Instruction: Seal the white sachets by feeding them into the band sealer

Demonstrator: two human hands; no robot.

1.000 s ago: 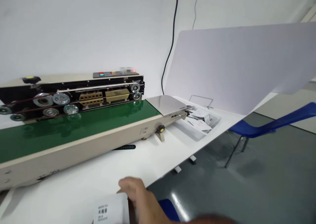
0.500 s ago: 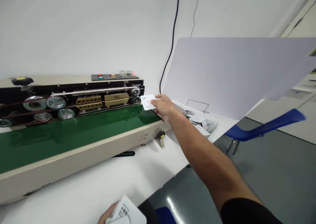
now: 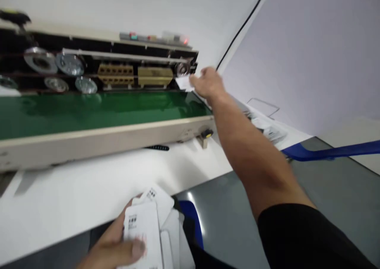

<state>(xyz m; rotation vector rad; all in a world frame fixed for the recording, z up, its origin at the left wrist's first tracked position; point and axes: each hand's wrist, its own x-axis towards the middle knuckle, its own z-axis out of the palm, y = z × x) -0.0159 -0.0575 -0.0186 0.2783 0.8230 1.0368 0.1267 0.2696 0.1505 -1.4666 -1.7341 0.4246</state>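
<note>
Two hands show. At upper centre, our right hand (image 3: pixel 208 83) pinches a small white packet (image 3: pixel 184 83) between fingers and thumb, just above the far end of a green conveyor belt (image 3: pixel 89 108) on a band sealer (image 3: pixel 133 75). At bottom centre, our left hand (image 3: pixel 113 245) clamps a stack of white packets (image 3: pixel 145 225) beside a white table (image 3: pixel 89 186); dark printing on them is too blurred to read. Right of centre, loose packets (image 3: pixel 267 128) lie beyond the sealer.

Print on white paper sachets (image 3: pixel 142 229) in left hand (image 3: pixel 113 243) blurred, unreadable; stack cut off by bottom edge. Small white sachet (image 3: pixel 184 83) partly hidden by right hand (image 3: pixel 208 83).
</note>
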